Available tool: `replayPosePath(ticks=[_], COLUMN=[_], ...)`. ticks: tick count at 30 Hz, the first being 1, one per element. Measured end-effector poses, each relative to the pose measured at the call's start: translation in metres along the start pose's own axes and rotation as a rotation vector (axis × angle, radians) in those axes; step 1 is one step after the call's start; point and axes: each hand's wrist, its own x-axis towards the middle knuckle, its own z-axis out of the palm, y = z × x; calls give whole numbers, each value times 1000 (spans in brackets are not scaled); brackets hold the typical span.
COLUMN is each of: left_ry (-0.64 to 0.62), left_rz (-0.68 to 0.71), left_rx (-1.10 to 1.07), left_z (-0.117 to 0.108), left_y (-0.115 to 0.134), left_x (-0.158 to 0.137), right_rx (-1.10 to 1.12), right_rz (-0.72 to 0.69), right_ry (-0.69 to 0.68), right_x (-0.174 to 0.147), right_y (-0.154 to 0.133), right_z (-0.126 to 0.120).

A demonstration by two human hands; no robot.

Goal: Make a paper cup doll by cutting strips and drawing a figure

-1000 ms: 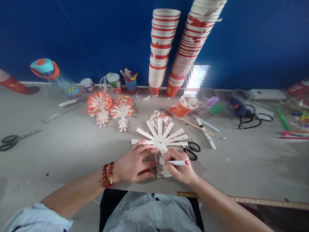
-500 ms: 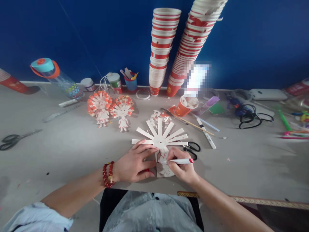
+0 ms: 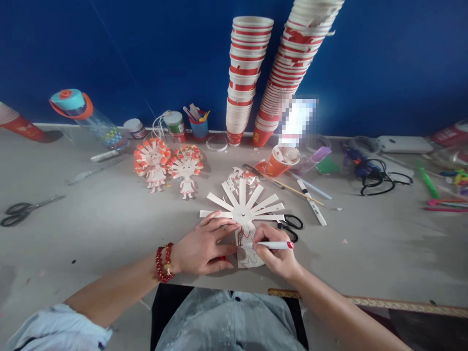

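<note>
A white paper cutout (image 3: pixel 243 214) with strips fanned out from a round centre lies in front of me. Below its centre, a paper panel (image 3: pixel 247 261) carries a dress outline in red and dark lines. My left hand (image 3: pixel 204 246) lies flat with its fingers spread, fingertips on the cutout's left edge. My right hand (image 3: pixel 276 251) pinches a white marker (image 3: pixel 280 245) with a red end, its tip down at the drawn dress. A small red thing, partly hidden, shows under my left fingers. Black-handled scissors (image 3: pixel 292 223) lie partly under the strips on the right.
Two finished paper dolls (image 3: pixel 155 163) lie at the left, behind my left hand. Tall paper cup stacks (image 3: pixel 241 92) stand against the blue wall. A cup of scraps (image 3: pixel 278 161), a second marker (image 3: pixel 312 204), and scissors (image 3: pixel 22 212) are around. A bottle (image 3: pixel 87 117) leans at the left.
My right hand and the marker have shifted only very slightly at the dress drawing. My left hand stays on the cutout. The view has moved a little.
</note>
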Motion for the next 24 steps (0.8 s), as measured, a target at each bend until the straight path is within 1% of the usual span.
replayPosePath(ticks=[5, 8, 13, 16, 24], left_ry=[-22, -34, -28, -30, -35], left_rz=[-1, 0, 6, 3, 1], left_rx=[-4, -7, -4, -5, -15], left_z=[-4, -5, -5, -4, -4], left_y=[1, 1, 1, 1, 1], left_x=[0, 1, 2, 2, 1], right_rx=[-16, -35, -53, -88, -116], right_rz=[113, 142, 77, 36, 33], right_ry=[-69, -60, 20, 22, 2], right_x=[-6, -10, -15, -16, -16], right_y=[-8, -11, -8, -7, -7], right_z=[-3, -4, 1, 4, 4])
